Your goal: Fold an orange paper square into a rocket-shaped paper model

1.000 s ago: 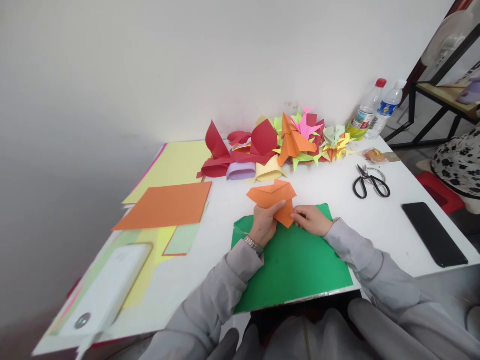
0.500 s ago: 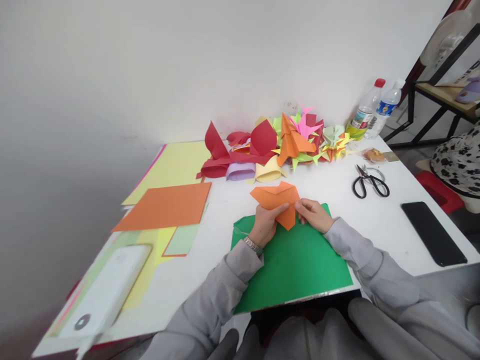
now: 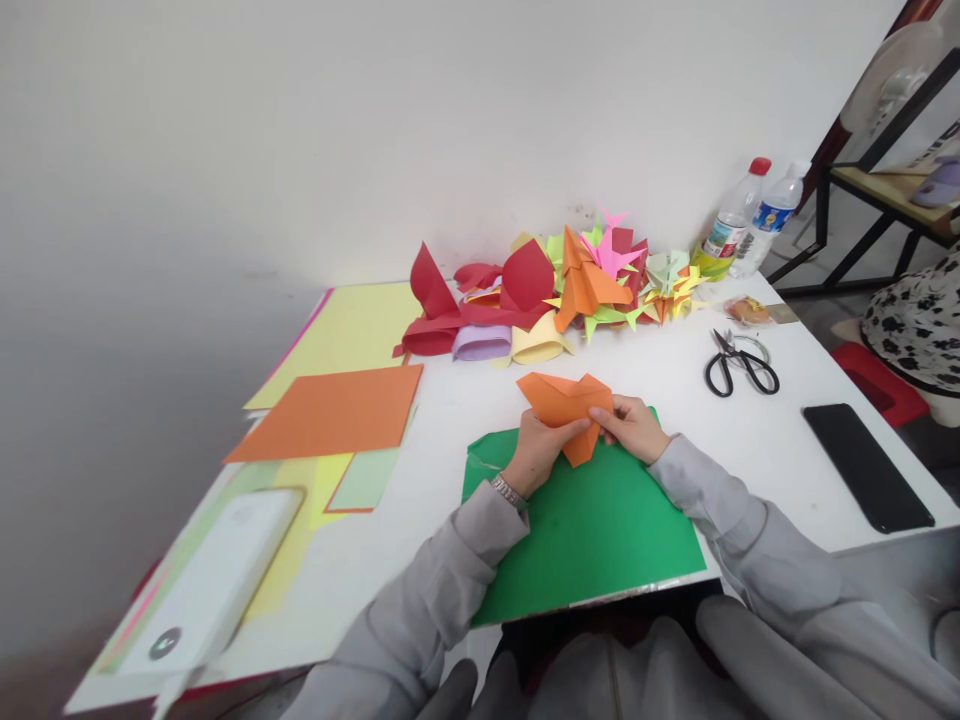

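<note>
At the near edge of the white tabletop (image 3: 457,405) lies a flat green board (image 3: 592,540), perhaps serving as a smooth working surface. Above its far edge is a folded, pointed piece of orange paper (image 3: 562,402). The left hand (image 3: 535,452) grips its lower left part, thumb across the front, apparently to steady it; the right hand (image 3: 631,428) pinches its right side, thumb in front, probably keeping the layers together. A flat black phone (image 3: 866,468) lies by the right edge, clear of both hands. Farther off, a flat orange paper sheet (image 3: 330,415) lies toward the left edge, black-handled metal scissors (image 3: 729,347) toward the right. Multicoloured folded-paper models (image 3: 583,290) crowd the far edge, likely to save space.
</note>
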Demonstrator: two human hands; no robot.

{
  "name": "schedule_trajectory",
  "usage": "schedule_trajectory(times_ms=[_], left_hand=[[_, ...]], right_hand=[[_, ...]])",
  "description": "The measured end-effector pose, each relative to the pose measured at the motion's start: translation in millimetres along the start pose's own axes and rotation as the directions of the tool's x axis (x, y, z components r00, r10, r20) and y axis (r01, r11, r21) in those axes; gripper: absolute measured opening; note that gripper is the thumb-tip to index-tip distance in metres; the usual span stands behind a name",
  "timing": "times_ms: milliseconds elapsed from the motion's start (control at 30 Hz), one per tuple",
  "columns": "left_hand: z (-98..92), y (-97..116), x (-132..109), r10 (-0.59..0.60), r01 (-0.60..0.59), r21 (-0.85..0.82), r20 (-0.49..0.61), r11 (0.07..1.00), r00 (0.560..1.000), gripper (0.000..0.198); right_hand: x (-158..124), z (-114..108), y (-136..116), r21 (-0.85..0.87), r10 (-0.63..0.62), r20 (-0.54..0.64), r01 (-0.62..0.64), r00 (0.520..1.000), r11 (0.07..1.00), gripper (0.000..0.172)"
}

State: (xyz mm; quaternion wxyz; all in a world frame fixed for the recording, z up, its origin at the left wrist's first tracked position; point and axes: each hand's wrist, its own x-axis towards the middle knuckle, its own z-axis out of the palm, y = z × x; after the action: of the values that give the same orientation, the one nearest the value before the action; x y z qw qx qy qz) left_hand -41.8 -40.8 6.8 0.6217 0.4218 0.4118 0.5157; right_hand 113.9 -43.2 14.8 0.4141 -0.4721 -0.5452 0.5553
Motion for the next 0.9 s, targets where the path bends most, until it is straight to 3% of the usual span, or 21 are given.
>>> schedule_trajectory(times_ms=[667, 900], left_hand=[[3.5, 5.0, 1.5, -0.086, 0.083, -0.181, -0.01, 0.98, 0.996, 0.034], [1.3, 4.6, 2.7, -0.086, 0.08, -0.186, -0.026, 0.979, 0.996, 0.022]], right_hand=[[5.8, -6.8, 4.4, -0.005, -0.07, -0.179, 0.07, 0.981, 0.998, 0.048], [5.2, -8.1, 4.2, -0.031, -0.112, -0.218, 0.108, 0.969, 0.994, 0.045]])
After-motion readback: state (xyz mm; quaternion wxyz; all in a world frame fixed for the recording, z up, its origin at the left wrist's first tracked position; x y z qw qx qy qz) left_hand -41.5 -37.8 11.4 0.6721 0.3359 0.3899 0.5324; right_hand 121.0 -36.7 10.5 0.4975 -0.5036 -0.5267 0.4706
